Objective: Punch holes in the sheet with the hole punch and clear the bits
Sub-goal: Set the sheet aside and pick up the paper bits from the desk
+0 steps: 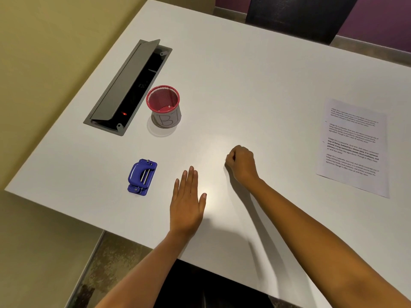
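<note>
On the white desk [244, 85], the small blue metal hole punch [142, 177] lies just left of the left hand [188, 203], which is flat with its fingers straight. The right hand [241, 162] is curled into a fist near the middle of the desk, and nothing shows in it. The printed white paper sheet [353, 147] lies well apart to the right. Beyond the punch stand a red mesh cup with a paper label [163, 106] and an open grey cable hatch [126, 85].

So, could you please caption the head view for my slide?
Left hand flat, right hand curled, over the table between hole punch and sheet.
</note>
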A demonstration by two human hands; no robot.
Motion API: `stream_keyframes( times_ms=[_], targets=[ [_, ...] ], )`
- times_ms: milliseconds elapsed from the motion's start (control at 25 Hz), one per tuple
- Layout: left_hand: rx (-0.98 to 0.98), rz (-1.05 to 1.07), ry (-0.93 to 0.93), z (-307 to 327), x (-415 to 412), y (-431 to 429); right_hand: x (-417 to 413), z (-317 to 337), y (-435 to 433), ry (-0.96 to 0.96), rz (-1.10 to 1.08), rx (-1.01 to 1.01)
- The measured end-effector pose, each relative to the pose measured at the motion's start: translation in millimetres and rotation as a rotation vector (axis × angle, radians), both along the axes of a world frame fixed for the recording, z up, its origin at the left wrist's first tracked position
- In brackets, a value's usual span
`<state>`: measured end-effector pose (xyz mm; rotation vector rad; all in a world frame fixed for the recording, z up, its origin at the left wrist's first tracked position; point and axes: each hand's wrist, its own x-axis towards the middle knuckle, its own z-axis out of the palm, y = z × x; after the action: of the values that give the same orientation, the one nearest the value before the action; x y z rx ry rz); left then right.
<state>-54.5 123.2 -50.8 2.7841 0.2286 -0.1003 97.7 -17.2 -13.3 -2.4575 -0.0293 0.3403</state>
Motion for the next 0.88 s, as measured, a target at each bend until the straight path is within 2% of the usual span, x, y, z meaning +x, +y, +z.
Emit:
stream_keyframes(
  times_ms=[80,160,640,760,880],
  targets=[
    [0.001,-0.001,0.0,0.2,-0.2,0.0,0.6,3.7,-8.7,0.042,-0.164,0.169],
    [0.007,-0.003,0.001,0.4,-0.6,-0.1,1.2,5.7,-14.3,0.044,-0.199,0.195],
    [0.0,0.0,-0.01,0.4,-0.1,-0.5,-9.7,0.4,-9.9,-0.109,-0.004,0.139],
    [0.005,0.002,-0.013,0.5,0.1,-0.5,-6.1,2.6,-5.1,-0.133,0.104,0.015],
    [0.011,0.001,-0.013,0.2,0.3,-0.4,0.0,4.6,5.0,-0.135,0.232,-0.222]
  ],
)
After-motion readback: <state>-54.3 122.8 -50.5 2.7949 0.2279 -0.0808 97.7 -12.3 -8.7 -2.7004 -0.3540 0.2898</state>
